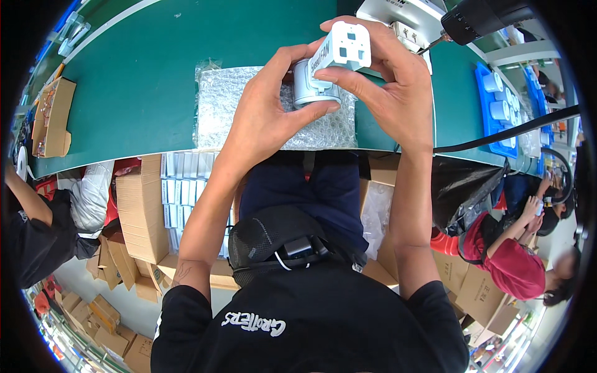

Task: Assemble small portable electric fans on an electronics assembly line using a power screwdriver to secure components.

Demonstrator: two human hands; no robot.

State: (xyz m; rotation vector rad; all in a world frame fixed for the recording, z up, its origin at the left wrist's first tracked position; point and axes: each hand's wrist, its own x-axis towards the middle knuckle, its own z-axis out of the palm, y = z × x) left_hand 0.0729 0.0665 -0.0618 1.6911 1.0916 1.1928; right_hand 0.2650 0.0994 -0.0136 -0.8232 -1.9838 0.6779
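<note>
Above the green worktable (137,81) I hold a small light-blue fan (308,90), with a round cylindrical body and a boxy part (349,46) whose end face has square openings. My left hand (264,109) curves round the cylinder, its thumb along the lower edge and its fingers partly hidden behind. My right hand (401,84) grips the boxy part, thumb on the near side and fingers over the far side. Below the fan, a sheet of bubble wrap (227,102) lies flat near the table's front edge.
A black power screwdriver (479,22) hangs at upper right beside a white device (398,11). A black cable (510,130) crosses the right side near a blue tray (482,81) of light-blue parts. Cardboard box (59,121) at left; carton (140,214) below the table edge. People sit on both sides.
</note>
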